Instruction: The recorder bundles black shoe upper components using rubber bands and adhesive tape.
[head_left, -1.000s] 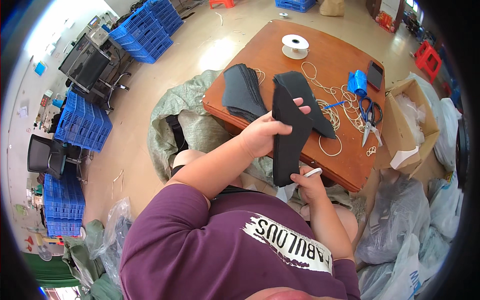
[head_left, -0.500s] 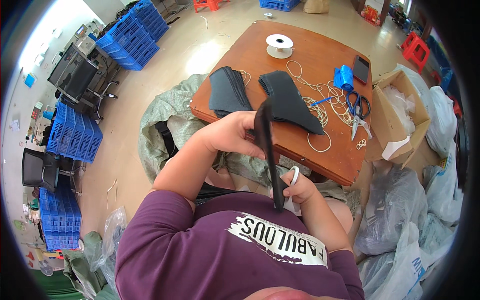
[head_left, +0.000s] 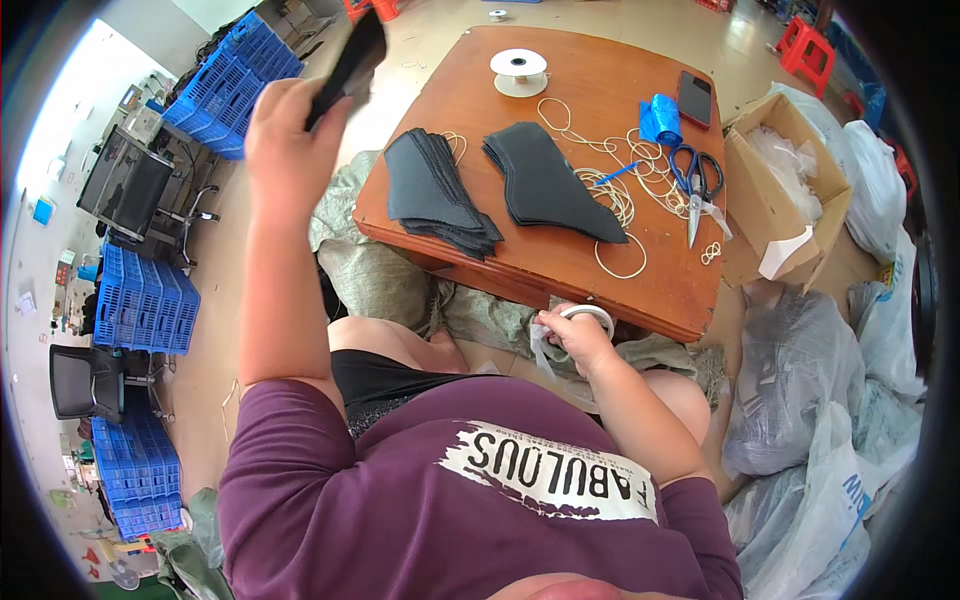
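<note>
My left hand (head_left: 290, 140) is raised at the upper left, fingers closed round a flat black piece (head_left: 355, 62) seen nearly edge-on. Low by the table's front edge, my right hand (head_left: 580, 338) grips a white tape roll (head_left: 600, 314), with a translucent strip hanging beside the fingers. Two stacks of dark, curved cut pieces lie on the brown table: a fanned left stack (head_left: 432, 185) and a neater right stack (head_left: 550, 180). Loops of cream elastic cord (head_left: 612, 195) spread beside the right stack. Blue-handled scissors (head_left: 694, 195) rest to their right.
A white spool (head_left: 519, 72), a blue plastic roll (head_left: 660, 120), a phone (head_left: 694, 98) and a blue pen (head_left: 617, 173) are also on the table (head_left: 420, 95). An open carton (head_left: 745, 215) and plastic bags (head_left: 790, 390) crowd its right. Blue crates (head_left: 145, 300) stand at left.
My left hand has swung up and left from in front of my chest with the black piece. My right hand, still gripping the tape roll, has shifted slightly toward the table. The view has shifted a little.
</note>
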